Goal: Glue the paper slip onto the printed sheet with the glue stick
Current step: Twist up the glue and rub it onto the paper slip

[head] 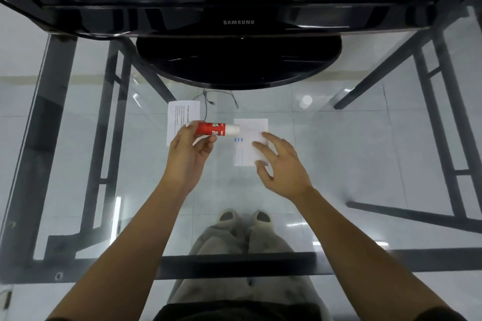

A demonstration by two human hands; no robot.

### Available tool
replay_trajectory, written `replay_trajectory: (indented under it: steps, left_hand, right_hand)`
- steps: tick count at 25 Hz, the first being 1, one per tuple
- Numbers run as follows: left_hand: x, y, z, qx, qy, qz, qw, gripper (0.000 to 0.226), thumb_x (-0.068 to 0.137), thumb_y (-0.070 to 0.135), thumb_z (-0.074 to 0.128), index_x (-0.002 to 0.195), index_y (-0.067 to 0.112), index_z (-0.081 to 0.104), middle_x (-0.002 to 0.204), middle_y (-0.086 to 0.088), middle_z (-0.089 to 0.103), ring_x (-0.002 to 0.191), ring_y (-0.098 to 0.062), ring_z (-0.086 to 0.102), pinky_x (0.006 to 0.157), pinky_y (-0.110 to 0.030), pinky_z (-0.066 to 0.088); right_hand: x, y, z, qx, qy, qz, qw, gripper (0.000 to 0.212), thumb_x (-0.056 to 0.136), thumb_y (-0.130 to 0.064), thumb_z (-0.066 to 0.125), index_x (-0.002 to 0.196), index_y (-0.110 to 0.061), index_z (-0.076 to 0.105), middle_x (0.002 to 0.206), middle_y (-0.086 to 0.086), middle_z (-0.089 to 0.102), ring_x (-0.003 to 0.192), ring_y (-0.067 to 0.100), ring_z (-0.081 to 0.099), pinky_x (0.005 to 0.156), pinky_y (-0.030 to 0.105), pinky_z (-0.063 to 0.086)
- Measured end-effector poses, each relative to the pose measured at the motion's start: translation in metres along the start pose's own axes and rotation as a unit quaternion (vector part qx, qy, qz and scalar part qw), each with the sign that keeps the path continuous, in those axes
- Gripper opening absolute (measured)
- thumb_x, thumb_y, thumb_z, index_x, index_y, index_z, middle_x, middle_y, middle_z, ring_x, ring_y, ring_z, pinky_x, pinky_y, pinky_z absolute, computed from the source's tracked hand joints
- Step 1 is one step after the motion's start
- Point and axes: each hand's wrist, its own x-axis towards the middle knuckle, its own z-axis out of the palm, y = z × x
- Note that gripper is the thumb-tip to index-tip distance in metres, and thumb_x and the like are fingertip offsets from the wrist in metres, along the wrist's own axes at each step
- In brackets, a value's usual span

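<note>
Head view, looking down through a glass table (339,164). One glue stick (217,129) is gripped in the left hand (189,156), fingers wrapped round its red body and thumb across the front, so it lies nearly level with its white end pointing right. That white end reaches the left edge of a small white paper (250,142) lying flat on the glass. Whether the white end is a cap or the bare tip, I cannot tell.

The right hand (280,161) is spread loose, fingers apart, holding nothing. Its fingertips rest on the right part of that same paper, and the thumb comes up at the paper's near edge. The paper shows faint print and one small blue mark near its left edge, just right of the stick's end.

Two sheets are on the table in all. The second one (182,121) lies left of the stick, partly under the left hand, with lines of dark print running sideways. It sits apart from the first paper, with the stick between them. Which of the two is the slip I cannot say for sure.

Beyond the stick stands one black monitor (238,22) on a round base (238,65), and a thin black wire (208,101) trails from under the base toward the printed sheet. Through the glass, nearer than the stick, two legs and two pale slippers (245,217) show on the tiled floor.
</note>
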Motion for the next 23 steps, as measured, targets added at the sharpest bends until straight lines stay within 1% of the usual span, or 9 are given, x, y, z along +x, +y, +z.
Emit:
replay_trajectory:
  steps: [3,4,6,8,10,13,17,20,23]
  left_hand:
    - [0.008,-0.007,0.001,-0.018,0.013,-0.039,0.999,0.025,0.093,0.030,0.048,0.116,0.021,0.045,0.085,-0.010,0.068,0.069,-0.020,0.064,0.063,-0.026,0.054]
    - [0.008,-0.009,0.002,0.003,0.002,-0.035,0.999,0.024,0.093,0.028,0.050,0.114,0.021,0.044,0.088,-0.012,0.067,0.070,-0.020,0.063,0.064,-0.026,0.053]
    - [0.006,-0.013,0.001,0.114,-0.042,0.015,0.992,0.025,0.087,0.017,0.061,0.106,0.022,0.044,0.095,-0.016,0.063,0.078,-0.021,0.063,0.067,-0.024,0.053]
    - [0.002,-0.016,-0.002,0.259,-0.090,0.083,0.958,0.035,0.080,0.009,0.069,0.102,0.025,0.047,0.099,-0.013,0.067,0.088,-0.019,0.066,0.073,-0.027,0.054]
    - [-0.003,-0.017,-0.005,0.373,-0.109,0.116,0.914,0.037,0.076,0.015,0.074,0.100,0.030,0.050,0.098,-0.004,0.069,0.091,-0.016,0.067,0.077,-0.027,0.055]
    - [-0.008,-0.015,-0.010,0.492,-0.113,0.174,0.846,0.030,0.074,0.025,0.075,0.095,0.031,0.054,0.095,0.009,0.067,0.085,-0.009,0.065,0.076,-0.017,0.054]
    - [-0.011,-0.014,-0.005,0.556,-0.170,0.264,0.769,0.027,0.075,0.027,0.074,0.098,0.017,0.064,0.094,0.009,0.064,0.077,-0.007,0.062,0.073,-0.008,0.049]
    - [-0.011,-0.014,0.001,0.583,-0.229,0.273,0.730,0.029,0.074,0.025,0.075,0.099,0.014,0.065,0.095,0.005,0.067,0.076,-0.007,0.061,0.073,-0.007,0.048]
    - [-0.007,-0.009,0.005,0.626,-0.224,0.269,0.697,0.031,0.075,0.028,0.075,0.100,0.015,0.063,0.096,-0.001,0.069,0.069,-0.005,0.057,0.071,-0.001,0.041]
  right_hand:
    - [0.000,-0.002,-0.002,0.019,0.014,0.015,1.000,0.046,0.088,-0.034,0.049,0.128,-0.011,0.050,0.136,0.010,0.050,0.125,0.028,0.044,0.106,0.037,0.030]
    - [0.001,-0.002,-0.002,0.024,0.014,0.017,0.999,0.046,0.087,-0.034,0.050,0.127,-0.010,0.051,0.135,0.010,0.050,0.125,0.027,0.045,0.107,0.035,0.029]
    - [0.001,-0.002,-0.003,0.030,0.008,0.023,0.999,0.045,0.088,-0.033,0.053,0.126,-0.009,0.051,0.136,0.009,0.050,0.126,0.026,0.044,0.108,0.033,0.026]
    - [0.001,-0.003,-0.004,0.033,0.004,0.027,0.999,0.045,0.087,-0.033,0.054,0.126,-0.010,0.051,0.136,0.008,0.050,0.126,0.026,0.044,0.108,0.033,0.027]
    - [0.001,-0.004,-0.004,0.037,0.008,0.031,0.999,0.047,0.086,-0.035,0.054,0.125,-0.010,0.051,0.134,0.009,0.052,0.124,0.027,0.047,0.107,0.033,0.029]
    - [0.000,-0.004,-0.003,0.040,0.013,0.037,0.998,0.049,0.085,-0.038,0.054,0.125,-0.011,0.052,0.134,0.007,0.053,0.122,0.026,0.049,0.105,0.029,0.027]
    - [0.000,-0.003,-0.001,0.047,0.012,0.044,0.998,0.050,0.085,-0.040,0.054,0.127,-0.013,0.051,0.136,0.005,0.052,0.124,0.025,0.048,0.106,0.028,0.025]
    - [0.001,-0.003,-0.001,0.051,0.012,0.042,0.998,0.051,0.085,-0.040,0.054,0.127,-0.013,0.051,0.135,0.005,0.052,0.124,0.025,0.048,0.107,0.029,0.024]
    - [0.000,-0.003,-0.001,0.054,0.012,0.046,0.997,0.051,0.085,-0.040,0.055,0.128,-0.013,0.050,0.136,0.005,0.052,0.124,0.025,0.048,0.106,0.029,0.027]
